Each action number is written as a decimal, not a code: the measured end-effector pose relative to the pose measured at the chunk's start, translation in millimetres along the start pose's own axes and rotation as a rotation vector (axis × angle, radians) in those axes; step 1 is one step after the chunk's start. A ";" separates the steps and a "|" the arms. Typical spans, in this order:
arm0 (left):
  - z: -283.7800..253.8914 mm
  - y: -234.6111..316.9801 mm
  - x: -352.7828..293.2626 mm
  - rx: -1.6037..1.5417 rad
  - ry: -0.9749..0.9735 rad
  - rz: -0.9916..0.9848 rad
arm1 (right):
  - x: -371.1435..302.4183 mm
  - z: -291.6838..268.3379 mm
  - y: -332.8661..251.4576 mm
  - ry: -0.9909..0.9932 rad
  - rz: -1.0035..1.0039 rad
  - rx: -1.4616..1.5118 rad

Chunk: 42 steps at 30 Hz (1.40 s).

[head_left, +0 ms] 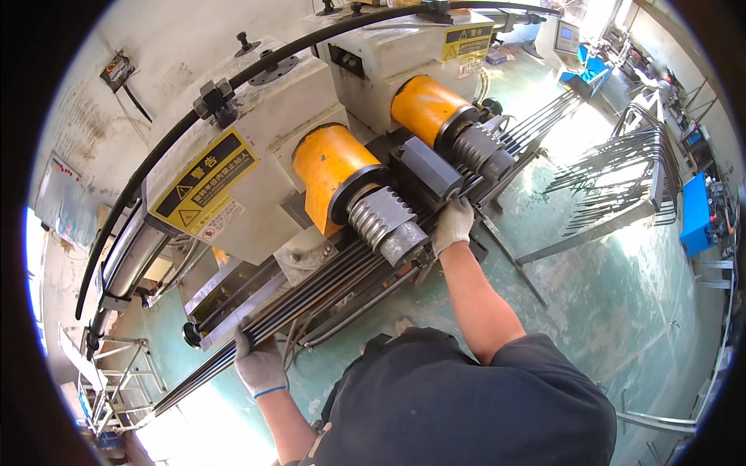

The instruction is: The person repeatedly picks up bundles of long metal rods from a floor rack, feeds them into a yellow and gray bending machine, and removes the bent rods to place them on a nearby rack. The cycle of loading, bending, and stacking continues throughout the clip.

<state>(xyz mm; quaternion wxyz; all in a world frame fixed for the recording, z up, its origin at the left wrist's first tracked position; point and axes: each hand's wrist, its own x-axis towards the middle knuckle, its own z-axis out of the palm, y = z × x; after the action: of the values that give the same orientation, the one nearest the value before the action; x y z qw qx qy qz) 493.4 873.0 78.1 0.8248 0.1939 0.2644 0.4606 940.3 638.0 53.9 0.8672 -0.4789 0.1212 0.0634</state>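
Observation:
A bundle of long, thin dark metal rods (311, 283) runs slantwise through a bending machine, from lower left to upper right. My left hand (260, 366), in a pale work glove with a blue cuff, is closed round the rods toward their lower-left end, thumb on top. Farther along, my gloved right hand (454, 224) grips the rods just below a dark metal block (426, 169); its fingertips are partly hidden. Two grooved steel rollers (381, 219) with orange housings (334, 167) stand on either side of that block, close to my right hand.
The pale machine body (264, 101) fills the far side, with a black hose (318, 37) arching over it. To the right, a metal rack (590, 231) holds many bent rods. A blue box-shaped unit (699, 213) stands beyond. A metal frame (128, 373) stands lower left.

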 end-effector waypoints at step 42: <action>-262.4 370.1 -5.5 -0.076 0.376 0.510 | -176.3 -208.2 149.5 -0.035 0.269 -0.733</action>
<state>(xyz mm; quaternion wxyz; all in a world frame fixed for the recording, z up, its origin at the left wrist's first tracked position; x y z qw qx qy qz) 86.4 1073.5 82.0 0.6261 0.1342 0.3377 0.6899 705.7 542.7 -126.8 0.6245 -0.7356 0.1375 0.2235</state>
